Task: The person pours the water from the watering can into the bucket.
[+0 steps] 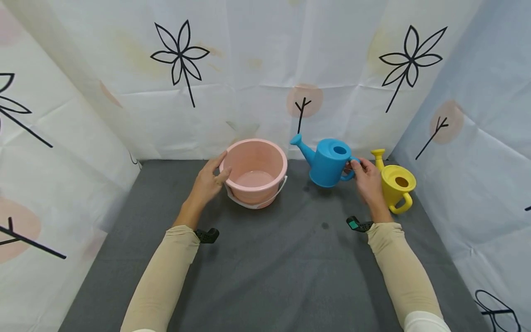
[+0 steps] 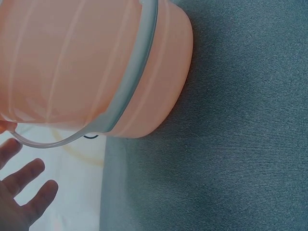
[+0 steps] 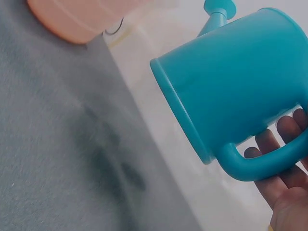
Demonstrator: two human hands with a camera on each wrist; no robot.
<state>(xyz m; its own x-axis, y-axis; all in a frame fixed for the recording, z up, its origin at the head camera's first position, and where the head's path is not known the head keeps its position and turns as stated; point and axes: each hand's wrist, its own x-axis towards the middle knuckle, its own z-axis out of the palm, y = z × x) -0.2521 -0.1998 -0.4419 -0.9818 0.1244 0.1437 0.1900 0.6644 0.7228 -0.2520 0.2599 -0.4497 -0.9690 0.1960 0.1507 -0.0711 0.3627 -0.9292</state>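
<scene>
A pink bucket (image 1: 254, 180) with a white bail handle (image 1: 257, 203) stands upright on the grey cloth. My left hand (image 1: 210, 180) is at its left rim, fingertips touching the edge; in the left wrist view the other fingers (image 2: 36, 192) spread apart below the bucket's side. My right hand (image 1: 367, 180) grips the handle of a blue watering can (image 1: 327, 163), fingers curled through the loop. The can hangs above the cloth, its spout pointing left toward the bucket. Right of this hand stands a yellow watering can (image 1: 396, 184), spout upward.
Grey cloth (image 1: 269, 267) covers the table, with small dark spots in front of the blue can. White printed fabric walls (image 1: 244, 55) rise behind and at both sides. The yellow can stands close to the right wall.
</scene>
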